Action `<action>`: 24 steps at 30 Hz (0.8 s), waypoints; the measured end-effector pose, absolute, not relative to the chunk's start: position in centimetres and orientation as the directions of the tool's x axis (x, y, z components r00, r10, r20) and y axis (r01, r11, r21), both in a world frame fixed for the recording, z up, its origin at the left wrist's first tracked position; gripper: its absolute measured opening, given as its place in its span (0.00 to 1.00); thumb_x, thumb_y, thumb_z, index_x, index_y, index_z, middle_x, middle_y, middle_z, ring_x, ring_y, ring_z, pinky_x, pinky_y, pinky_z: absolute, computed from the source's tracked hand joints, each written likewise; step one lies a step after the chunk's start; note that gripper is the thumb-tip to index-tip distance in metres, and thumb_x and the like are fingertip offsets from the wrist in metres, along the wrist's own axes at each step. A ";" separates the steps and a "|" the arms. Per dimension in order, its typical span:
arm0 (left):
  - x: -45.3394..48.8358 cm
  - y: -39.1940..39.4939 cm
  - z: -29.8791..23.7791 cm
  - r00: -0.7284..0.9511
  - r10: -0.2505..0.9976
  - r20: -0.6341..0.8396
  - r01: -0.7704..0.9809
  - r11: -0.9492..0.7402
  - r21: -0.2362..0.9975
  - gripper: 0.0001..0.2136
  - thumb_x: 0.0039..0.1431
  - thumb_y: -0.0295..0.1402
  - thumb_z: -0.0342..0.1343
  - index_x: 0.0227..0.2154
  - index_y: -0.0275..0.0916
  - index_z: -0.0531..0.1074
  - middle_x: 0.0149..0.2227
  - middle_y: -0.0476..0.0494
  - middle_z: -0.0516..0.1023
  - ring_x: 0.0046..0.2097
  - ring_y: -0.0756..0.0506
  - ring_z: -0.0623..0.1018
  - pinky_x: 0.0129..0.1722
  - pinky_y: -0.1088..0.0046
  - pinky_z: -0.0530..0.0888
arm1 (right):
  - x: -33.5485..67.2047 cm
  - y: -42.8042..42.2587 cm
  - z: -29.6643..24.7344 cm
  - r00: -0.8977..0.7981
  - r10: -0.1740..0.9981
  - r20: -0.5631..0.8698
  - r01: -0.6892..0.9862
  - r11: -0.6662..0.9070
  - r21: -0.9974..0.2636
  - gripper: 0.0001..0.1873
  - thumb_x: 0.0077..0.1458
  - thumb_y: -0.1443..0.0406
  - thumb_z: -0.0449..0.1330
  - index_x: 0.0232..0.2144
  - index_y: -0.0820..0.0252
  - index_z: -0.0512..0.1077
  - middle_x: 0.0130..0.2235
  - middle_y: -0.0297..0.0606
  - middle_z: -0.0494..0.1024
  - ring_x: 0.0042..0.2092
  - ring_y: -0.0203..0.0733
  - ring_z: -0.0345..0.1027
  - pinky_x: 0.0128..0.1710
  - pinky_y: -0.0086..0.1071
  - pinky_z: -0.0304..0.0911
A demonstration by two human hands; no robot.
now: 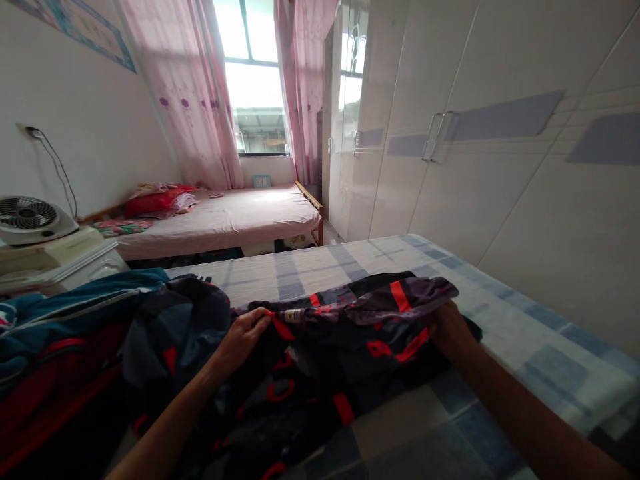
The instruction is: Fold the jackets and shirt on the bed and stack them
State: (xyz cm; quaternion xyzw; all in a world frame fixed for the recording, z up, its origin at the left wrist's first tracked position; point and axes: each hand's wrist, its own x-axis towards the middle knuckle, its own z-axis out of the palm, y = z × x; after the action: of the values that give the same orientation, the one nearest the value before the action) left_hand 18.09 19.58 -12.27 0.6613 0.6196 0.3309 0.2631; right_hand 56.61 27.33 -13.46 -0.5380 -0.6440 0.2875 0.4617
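A dark jacket (320, 360) with red stripes and red lettering lies spread over the bed in front of me. Its upper edge is pinched by my left hand (250, 328), beside a small pale label. At the other end of that edge, my right hand (447, 327) grips the cloth, its fingers partly hidden by the fabric. Between the two hands the edge is raised and folded over. To the left, a bunched grey-blue part (175, 327) rests against the dark cloth; whether it belongs to the same jacket I cannot tell.
Blue and red clothes (75, 320) are heaped at the left. A checked sheet (540, 347) covers the near bed. Beyond it stands a pink-covered bed (240, 217) under a curtained window. A fan (33, 217) sits far left, and tall white wardrobes (465, 207) line the right.
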 end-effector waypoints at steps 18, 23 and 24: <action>24.4 18.5 -12.1 0.411 0.809 0.420 0.847 -0.509 0.153 0.21 0.62 0.40 0.47 0.57 0.44 0.64 0.62 0.40 0.60 0.64 0.37 0.57 0.60 0.53 0.58 | 57.8 27.2 -12.6 0.231 0.917 0.327 0.595 0.132 -0.792 0.18 0.52 0.58 0.52 0.44 0.60 0.68 0.46 0.48 0.73 0.47 0.49 0.70 0.43 0.42 0.68; 25.9 16.2 -13.8 0.585 0.793 0.169 0.760 -0.609 0.225 0.23 0.61 0.45 0.47 0.59 0.50 0.60 0.64 0.45 0.59 0.64 0.38 0.58 0.60 0.50 0.58 | 56.9 26.5 -14.4 -0.310 0.818 0.484 0.871 0.449 -0.201 0.20 0.59 0.57 0.49 0.51 0.54 0.68 0.59 0.43 0.65 0.61 0.51 0.53 0.57 0.49 0.53; 25.4 15.9 -13.7 0.553 0.814 0.178 0.778 -0.581 0.240 0.21 0.62 0.44 0.47 0.57 0.50 0.63 0.63 0.46 0.60 0.64 0.39 0.59 0.60 0.52 0.60 | 56.9 26.4 -15.0 -0.379 0.825 0.418 0.867 0.475 -0.150 0.20 0.59 0.57 0.49 0.50 0.54 0.70 0.58 0.43 0.67 0.61 0.51 0.54 0.57 0.49 0.53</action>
State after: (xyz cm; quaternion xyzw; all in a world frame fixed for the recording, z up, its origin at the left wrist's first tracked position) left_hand 25.37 15.89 -13.67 0.8786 0.4529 0.1359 0.0666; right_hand 56.90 26.44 -14.95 -0.5104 -0.8291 -0.0468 0.2232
